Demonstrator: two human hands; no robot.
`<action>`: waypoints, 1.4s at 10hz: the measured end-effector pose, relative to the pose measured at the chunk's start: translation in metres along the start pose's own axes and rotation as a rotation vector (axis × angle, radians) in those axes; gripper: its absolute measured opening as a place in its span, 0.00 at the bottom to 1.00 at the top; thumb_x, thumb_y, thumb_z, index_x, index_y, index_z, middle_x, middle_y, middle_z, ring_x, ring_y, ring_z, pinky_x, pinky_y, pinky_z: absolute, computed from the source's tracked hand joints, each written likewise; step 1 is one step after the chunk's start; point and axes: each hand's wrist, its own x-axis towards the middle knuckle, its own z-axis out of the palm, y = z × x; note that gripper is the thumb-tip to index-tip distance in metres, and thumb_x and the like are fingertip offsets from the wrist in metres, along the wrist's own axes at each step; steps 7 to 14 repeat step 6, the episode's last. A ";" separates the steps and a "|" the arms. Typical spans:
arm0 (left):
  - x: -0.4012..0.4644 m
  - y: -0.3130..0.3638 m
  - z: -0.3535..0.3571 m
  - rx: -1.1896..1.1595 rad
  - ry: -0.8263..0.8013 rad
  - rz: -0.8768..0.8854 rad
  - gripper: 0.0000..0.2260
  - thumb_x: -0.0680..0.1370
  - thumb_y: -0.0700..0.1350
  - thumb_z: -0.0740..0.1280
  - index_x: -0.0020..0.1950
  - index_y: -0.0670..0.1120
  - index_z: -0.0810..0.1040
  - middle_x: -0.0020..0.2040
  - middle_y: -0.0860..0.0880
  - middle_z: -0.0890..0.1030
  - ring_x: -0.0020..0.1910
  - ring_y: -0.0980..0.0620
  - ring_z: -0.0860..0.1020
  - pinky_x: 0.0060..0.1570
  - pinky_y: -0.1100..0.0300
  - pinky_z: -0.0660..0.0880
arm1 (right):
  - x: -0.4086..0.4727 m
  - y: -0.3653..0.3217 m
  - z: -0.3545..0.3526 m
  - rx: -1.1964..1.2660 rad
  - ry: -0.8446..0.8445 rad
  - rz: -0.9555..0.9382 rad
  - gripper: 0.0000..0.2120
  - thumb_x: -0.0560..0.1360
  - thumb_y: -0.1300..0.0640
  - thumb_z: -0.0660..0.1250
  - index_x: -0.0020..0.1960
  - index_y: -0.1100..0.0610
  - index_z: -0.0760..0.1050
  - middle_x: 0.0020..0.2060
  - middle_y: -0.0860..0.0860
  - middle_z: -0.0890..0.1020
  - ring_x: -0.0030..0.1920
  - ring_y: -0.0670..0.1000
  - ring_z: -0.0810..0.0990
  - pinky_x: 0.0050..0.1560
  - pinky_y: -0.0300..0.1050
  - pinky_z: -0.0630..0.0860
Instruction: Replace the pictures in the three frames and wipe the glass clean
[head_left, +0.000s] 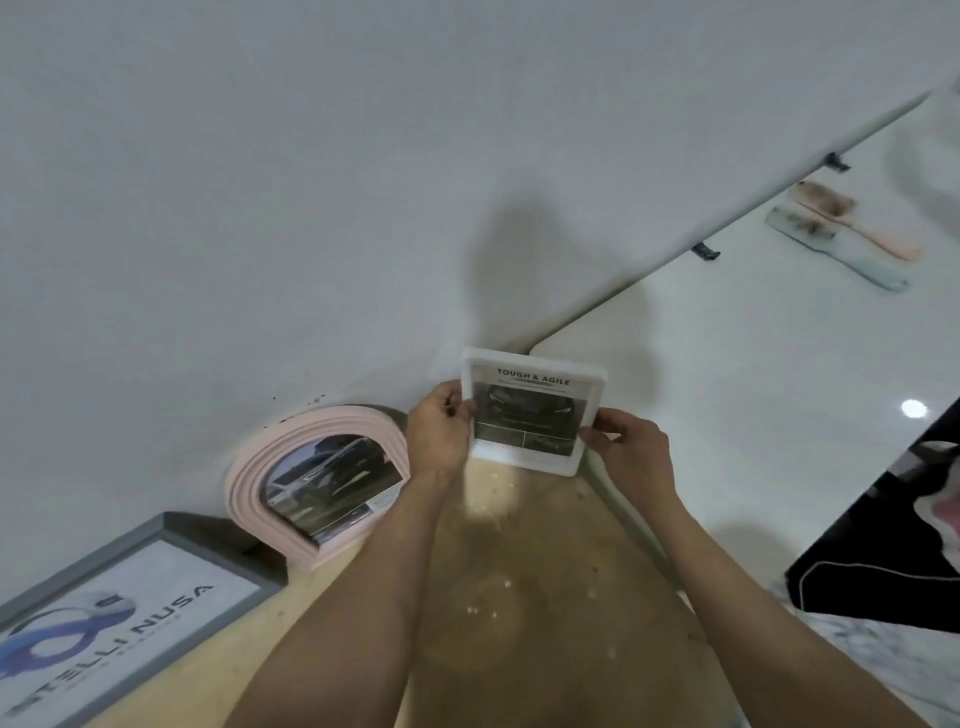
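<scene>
Centre frame, left hand (439, 431) and right hand (631, 441) pinch the white frame (530, 410) by its sides; pink arched frame (317, 480) and grey frame (130, 618) lower left, seemingly two brushes (841, 228) upper right.

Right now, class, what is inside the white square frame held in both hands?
The white square frame holds a printed sheet headed "TOUGH & AGILE" above a dark car photo. The left hand and right hand cover its side edges; its back is hidden.
</scene>
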 end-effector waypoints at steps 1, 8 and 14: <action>-0.009 -0.003 -0.005 0.041 0.030 0.015 0.09 0.79 0.42 0.68 0.58 0.47 0.83 0.49 0.50 0.86 0.48 0.50 0.82 0.54 0.54 0.79 | -0.004 0.003 0.001 -0.066 -0.073 -0.026 0.09 0.73 0.56 0.68 0.52 0.48 0.83 0.43 0.42 0.83 0.42 0.42 0.79 0.44 0.34 0.71; -0.076 0.002 -0.021 0.190 0.118 0.021 0.09 0.80 0.42 0.66 0.58 0.42 0.80 0.53 0.46 0.81 0.48 0.46 0.79 0.45 0.56 0.71 | -0.073 -0.007 0.008 0.089 0.020 0.016 0.19 0.72 0.56 0.72 0.62 0.51 0.76 0.48 0.45 0.80 0.45 0.48 0.79 0.47 0.41 0.73; -0.076 0.002 -0.021 0.190 0.118 0.021 0.09 0.80 0.42 0.66 0.58 0.42 0.80 0.53 0.46 0.81 0.48 0.46 0.79 0.45 0.56 0.71 | -0.073 -0.007 0.008 0.089 0.020 0.016 0.19 0.72 0.56 0.72 0.62 0.51 0.76 0.48 0.45 0.80 0.45 0.48 0.79 0.47 0.41 0.73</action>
